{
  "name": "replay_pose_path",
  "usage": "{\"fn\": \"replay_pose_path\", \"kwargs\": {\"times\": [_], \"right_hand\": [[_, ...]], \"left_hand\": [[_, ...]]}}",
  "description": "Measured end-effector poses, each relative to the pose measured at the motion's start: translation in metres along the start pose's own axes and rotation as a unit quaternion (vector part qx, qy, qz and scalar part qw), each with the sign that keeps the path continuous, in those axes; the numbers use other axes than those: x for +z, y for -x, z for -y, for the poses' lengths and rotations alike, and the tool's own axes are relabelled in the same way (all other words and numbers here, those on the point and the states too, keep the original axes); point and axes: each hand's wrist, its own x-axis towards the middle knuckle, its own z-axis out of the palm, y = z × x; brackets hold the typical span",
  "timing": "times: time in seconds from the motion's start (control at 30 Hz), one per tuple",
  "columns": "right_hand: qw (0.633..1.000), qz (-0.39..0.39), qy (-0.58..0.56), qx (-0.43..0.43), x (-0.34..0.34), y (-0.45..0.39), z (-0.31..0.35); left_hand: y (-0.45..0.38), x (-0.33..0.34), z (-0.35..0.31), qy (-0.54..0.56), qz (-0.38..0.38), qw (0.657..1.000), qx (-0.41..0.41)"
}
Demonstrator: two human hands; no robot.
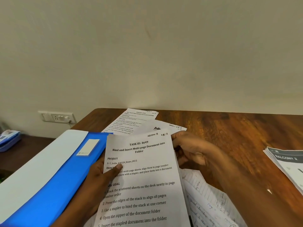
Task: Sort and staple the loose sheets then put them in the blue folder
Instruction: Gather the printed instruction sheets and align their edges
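Now, left thumb: it presses flat on the front of the printed sheet at the sheet's 9 o'clock edge; the other fingers are hidden behind the paper, so this reads as a pinch.
Left hand: closed on the sheet's left margin, forearm coming up from 6 o'clock over the folder's inner edge.
Right fingers: curled narrow around the sheet's 2 o'clock corner; whether they grip more than one page I cannot tell.
Right hand: blurred, holding the right edge, its wrist over the handwritten pages at 4 o'clock.
Sheet in hand: headed TASK ID: 3649, marked Section 1 by hand, raised off the desk and tilted toward the camera.
Loose sheets left: two more printed sheets lie at 12 o'clock on the wooden desk, overlapping each other.
Blue folder: at 9 o'clock, flat on the desk, just beside the held sheet, with a white sheet along its far side.
Booklet: at 3 o'clock, well apart.
Stapler: not in view.
Step, as I judge it: sorting, early in the task.
Doing it well: read the pencilled page mark, keep both edges pinched lightly, lay pages in order, and square the corners before any stapling.
Risk: a tight right grip could crease the corner.
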Motion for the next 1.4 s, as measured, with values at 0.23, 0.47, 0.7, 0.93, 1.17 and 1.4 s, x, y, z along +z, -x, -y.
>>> {"fn": "replay_pose_path", "kwargs": {"times": [0.23, 0.47, 0.7, 0.93, 1.17, 1.4], "right_hand": [[0.902, -0.141, 0.359, -0.192, -0.007, -0.020, -0.032], [0.847, -0.049, 0.519, -0.102, -0.015, -0.021, -0.030], [0.858, -0.045, 0.509, -0.050, -0.047, -0.005, -0.011], [0.831, -0.284, 0.474, -0.061, -0.057, -0.027, -0.059], [0.857, -0.286, 0.422, -0.080, -0.055, -0.035, -0.061], [0.923, -0.365, -0.036, -0.115, -0.053, -0.044, -0.056]], "left_hand": [[0.001, -0.002, -0.001, -0.043, -0.015, 0.999, 0.006], [0.004, -0.003, -0.003, -0.052, -0.022, 0.998, 0.011], [0.006, -0.005, -0.003, -0.043, -0.020, 0.999, 0.013], [0.006, -0.003, -0.002, -0.043, -0.019, 0.999, 0.010], [0.006, 0.000, -0.003, -0.048, -0.013, 0.999, 0.005], [0.006, -0.001, -0.004, -0.045, -0.011, 0.999, 0.009]]}}
